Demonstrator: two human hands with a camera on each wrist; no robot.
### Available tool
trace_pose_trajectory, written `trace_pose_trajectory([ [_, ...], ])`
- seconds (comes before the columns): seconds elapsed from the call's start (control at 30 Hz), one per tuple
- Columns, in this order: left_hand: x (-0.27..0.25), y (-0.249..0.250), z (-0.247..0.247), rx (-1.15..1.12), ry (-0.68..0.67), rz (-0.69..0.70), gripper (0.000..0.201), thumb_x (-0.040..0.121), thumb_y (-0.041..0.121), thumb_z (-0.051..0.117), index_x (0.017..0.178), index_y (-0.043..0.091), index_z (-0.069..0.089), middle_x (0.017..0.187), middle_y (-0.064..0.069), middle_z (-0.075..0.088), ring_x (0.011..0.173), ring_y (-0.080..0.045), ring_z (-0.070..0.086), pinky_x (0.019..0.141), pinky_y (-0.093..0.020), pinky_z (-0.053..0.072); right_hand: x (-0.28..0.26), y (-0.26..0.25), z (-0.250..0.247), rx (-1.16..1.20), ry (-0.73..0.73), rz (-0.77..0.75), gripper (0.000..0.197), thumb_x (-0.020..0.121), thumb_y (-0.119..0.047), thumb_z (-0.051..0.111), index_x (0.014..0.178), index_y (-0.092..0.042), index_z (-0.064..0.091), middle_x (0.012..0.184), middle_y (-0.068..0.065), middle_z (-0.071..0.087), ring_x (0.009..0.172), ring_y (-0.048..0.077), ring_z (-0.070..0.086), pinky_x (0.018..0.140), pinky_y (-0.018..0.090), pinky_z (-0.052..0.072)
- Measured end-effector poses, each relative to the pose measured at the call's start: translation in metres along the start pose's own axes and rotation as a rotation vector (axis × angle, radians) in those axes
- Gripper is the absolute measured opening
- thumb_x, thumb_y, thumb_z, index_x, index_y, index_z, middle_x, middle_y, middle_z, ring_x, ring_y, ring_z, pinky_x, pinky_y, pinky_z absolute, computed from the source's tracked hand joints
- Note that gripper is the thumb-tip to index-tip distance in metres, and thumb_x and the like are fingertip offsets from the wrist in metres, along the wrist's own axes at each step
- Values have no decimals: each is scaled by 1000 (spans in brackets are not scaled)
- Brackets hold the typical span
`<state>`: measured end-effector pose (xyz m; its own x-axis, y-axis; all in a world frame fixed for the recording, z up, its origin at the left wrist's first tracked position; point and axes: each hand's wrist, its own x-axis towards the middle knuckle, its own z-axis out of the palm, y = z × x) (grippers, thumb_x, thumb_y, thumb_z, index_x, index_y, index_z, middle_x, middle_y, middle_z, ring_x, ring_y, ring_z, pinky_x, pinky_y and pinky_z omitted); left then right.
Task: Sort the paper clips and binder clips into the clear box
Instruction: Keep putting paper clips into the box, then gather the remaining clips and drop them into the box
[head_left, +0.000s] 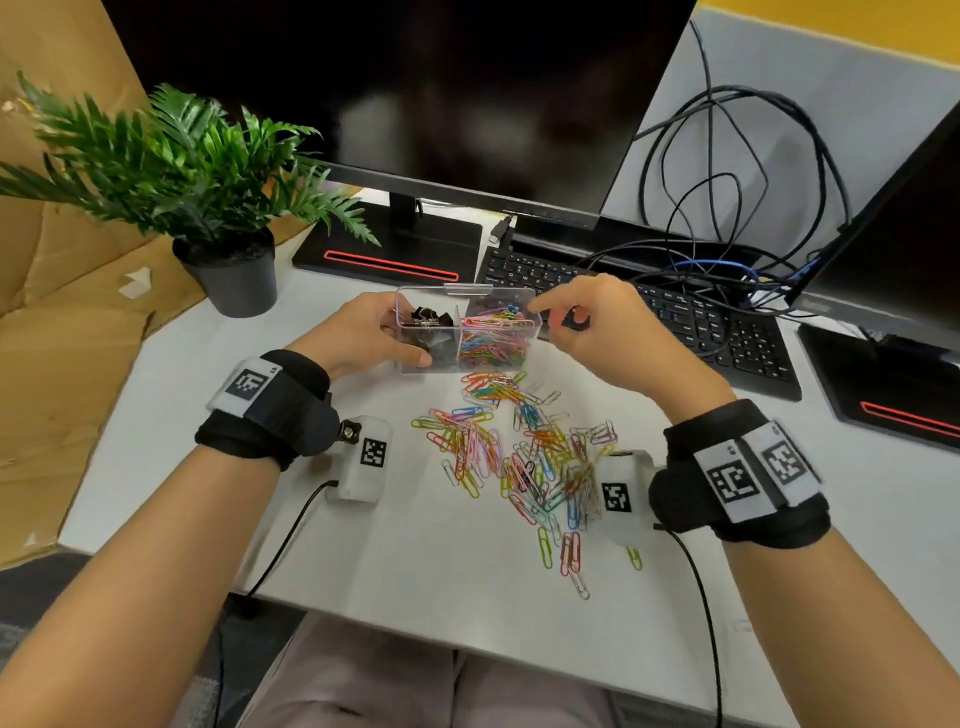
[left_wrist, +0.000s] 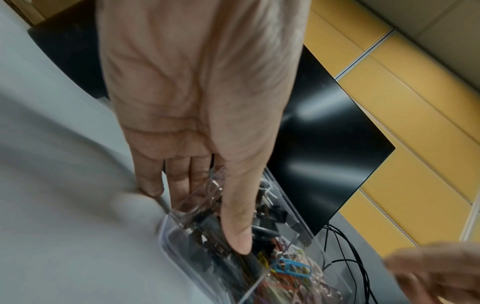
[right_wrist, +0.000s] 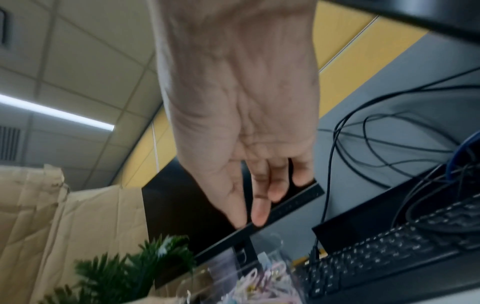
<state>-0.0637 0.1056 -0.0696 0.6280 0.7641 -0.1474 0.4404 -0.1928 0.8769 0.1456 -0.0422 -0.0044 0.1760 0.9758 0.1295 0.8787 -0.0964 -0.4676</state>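
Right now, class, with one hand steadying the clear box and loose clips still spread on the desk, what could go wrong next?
1. The left hand holds the clear box by its end only, thumb inside the binder clip side; a nudge could tip it.
2. The right hand hovers beside the full paper clip compartment; clips dropped there might spill over.
3. Loose paper clips lie near the desk edge and the right wrist camera; a sweep could knock some off.

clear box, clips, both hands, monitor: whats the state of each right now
clear box: open, upright on the desk, divided in two
binder clips: in the box's left compartment
paper clips in box: fill the right compartment
loose paper clips: scattered on the desk, unsorted
left hand: grips the box's left end
right hand: over the box's right end, fingertips together, nothing visible between them
monitor: screen dark
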Motion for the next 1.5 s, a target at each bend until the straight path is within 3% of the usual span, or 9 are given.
trace_pose_trajectory([
  [0.1,-1,1,2,11,4,4,33,69,6,84,84,19,58,97,-13,71,89,-28,66,84,-36,50,-30,8,-13,69,-112,52,23,84,-7,67,99,-24,71,83,-7,64,71,6,52,65,16,42],
  [0.23,-3,4,2,43,16,13,30,72,5,82,81,17,56,83,-6,67,67,-8,59,63,-17,45,-65,20,-9,31,-307,175,13,77,-13,76,87,-20,72,77,-5,65,69,15,57,64,30,46],
  [0.4,-8,10,5,68,19,14,31,76,4,79,75,21,53,75,0,63,66,-11,55,60,-20,42,-92,27,-2,-5,-366,257,11,74,-11,77,78,-16,69,76,0,65,62,11,55,49,16,39],
  [0.67,-7,10,4,61,18,-13,34,73,2,80,75,20,52,70,1,62,64,-14,56,61,-26,39,-101,31,4,-239,-789,384,31,68,-17,84,67,-13,53,61,-1,54,53,13,46,45,20,34],
  [0.87,-9,12,5,52,14,-10,30,73,1,79,77,19,55,73,1,64,64,-12,57,60,-25,39,-80,37,10,-212,-644,377,38,79,-32,76,59,-9,54,53,3,54,48,17,46,49,22,36],
  [1.0,-8,10,6,45,13,-21,31,74,3,80,80,20,54,80,-1,66,69,-14,59,62,-25,41,-74,34,16,-196,-522,346,52,82,-46,70,54,-13,40,51,1,41,49,19,36,51,28,26],
  [1.17,-6,8,3,64,10,-21,30,71,8,82,89,13,59,96,-12,71,88,-26,64,87,-41,48,-86,9,22,-216,-724,297,56,64,-52,83,59,-15,41,53,-5,40,48,13,35,44,23,25],
  [1.3,-5,6,2,56,-1,-12,29,71,7,82,88,13,59,91,-9,70,84,-25,63,86,-39,47,-92,2,31,-259,-853,289,53,63,-44,86,67,-16,42,63,-3,42,53,13,38,47,24,29],
  [1.5,-5,5,3,28,6,-2,28,71,5,82,84,14,59,93,-11,70,84,-26,63,85,-38,47,-73,21,28,-257,-646,297,48,73,-47,78,66,-13,45,63,1,48,54,16,42,48,26,30],
])
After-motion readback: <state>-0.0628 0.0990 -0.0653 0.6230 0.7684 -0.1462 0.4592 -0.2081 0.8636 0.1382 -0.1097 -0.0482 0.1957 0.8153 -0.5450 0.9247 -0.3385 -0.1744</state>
